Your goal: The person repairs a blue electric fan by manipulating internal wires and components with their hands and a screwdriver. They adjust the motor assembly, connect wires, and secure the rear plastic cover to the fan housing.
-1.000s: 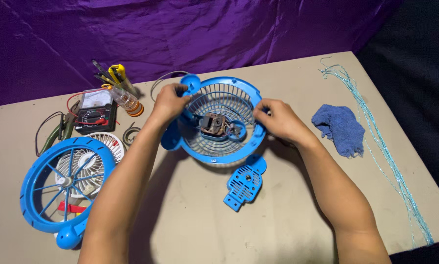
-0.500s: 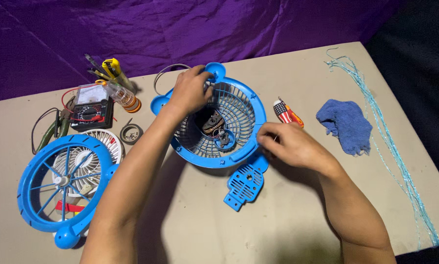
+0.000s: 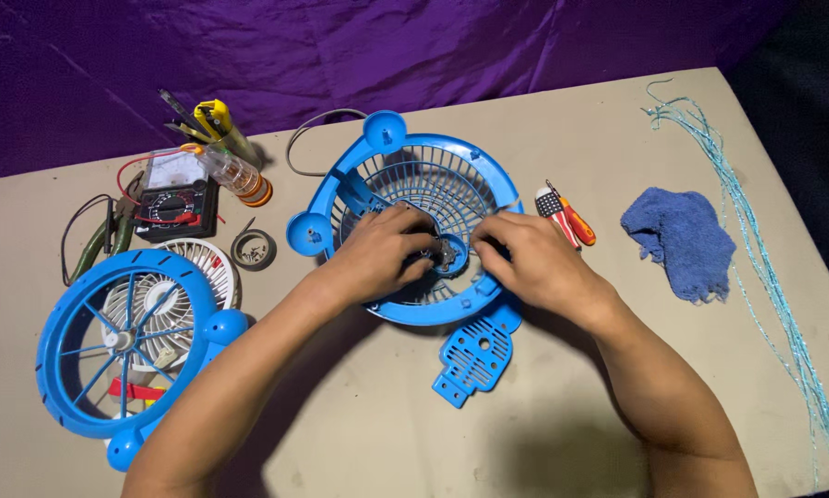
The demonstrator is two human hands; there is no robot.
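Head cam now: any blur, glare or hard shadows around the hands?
Head view: sharp overall, no glare; light from above throws soft shadows under both forearms onto the table. The left hand and right hand shade the motor in the blue fan grille; corners darken.

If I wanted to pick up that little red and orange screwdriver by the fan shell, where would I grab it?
Take the screwdriver by its thick handle, from above, fingers across its width. It lies flat on the table, with bare surface on its right side.

A round blue plastic fan housing with a slatted grille (image 3: 433, 175) lies face-up at the worktop's centre, a small metal motor part (image 3: 444, 255) seated in its hub, its perforated blue base bracket (image 3: 474, 355) jutting toward the near edge.
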